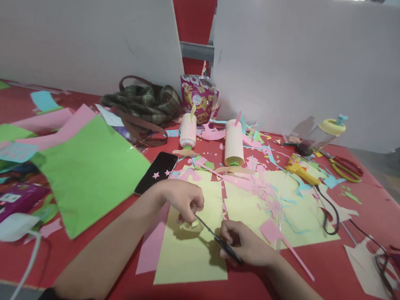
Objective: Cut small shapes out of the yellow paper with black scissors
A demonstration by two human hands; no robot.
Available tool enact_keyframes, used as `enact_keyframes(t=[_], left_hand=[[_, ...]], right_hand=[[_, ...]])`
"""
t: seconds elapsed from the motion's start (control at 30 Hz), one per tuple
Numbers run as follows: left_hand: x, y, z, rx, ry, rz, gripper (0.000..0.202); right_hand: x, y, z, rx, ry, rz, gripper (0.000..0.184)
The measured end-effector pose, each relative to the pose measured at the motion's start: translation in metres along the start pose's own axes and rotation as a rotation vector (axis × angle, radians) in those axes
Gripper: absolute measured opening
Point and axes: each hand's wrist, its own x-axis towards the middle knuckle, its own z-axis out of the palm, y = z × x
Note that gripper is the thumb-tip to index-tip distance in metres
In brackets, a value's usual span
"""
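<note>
Red worktop lying below | curled right hand gripping scissors | near-closed left hand apparently pinching scrap | scrap needing steadying

Black-handled metal scissors show a dark grey blade, and the small curled pale yellow paper piece nearly matches the plain rectangular yellow paper sheet. A broad bright green paper sheet is plain too, while the soft dark-green cloth bag has a plaid of paler lines and brown straps. The flat black rectangular phone bears pale pink paper stars
</note>
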Motion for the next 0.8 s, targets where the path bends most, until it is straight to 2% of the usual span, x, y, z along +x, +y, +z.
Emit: enact_keyframes(t=[0.13, 0.33, 0.47, 0.63, 0.8], left_hand=[[0.001, 0.0, 0.0, -0.033, -0.002, 0.018, 0.014], [-0.002, 0.002, -0.003, -0.116, 0.069, 0.029, 0.01], [-0.001, 0.005, -0.005, -0.16, 0.162, 0.053, 0.008], [0.001, 0.01, -0.002, -0.177, 0.28, 0.136, 0.009], [0.006, 0.019, 0.004, -0.155, 0.406, 0.183, 0.013]], right_hand=[[0.001, -0.001, 0.0, 0.011, 0.026, -0.011, 0.034], [0.001, 0.0, 0.0, 0.098, 0.099, -0.048, 0.033], [0.003, 0.003, 0.0, 0.191, 0.18, -0.103, 0.031], [0.007, 0.003, -0.001, 0.272, 0.314, -0.238, 0.032], [0.008, 0.002, -0.002, 0.319, 0.392, -0.367, 0.034]])
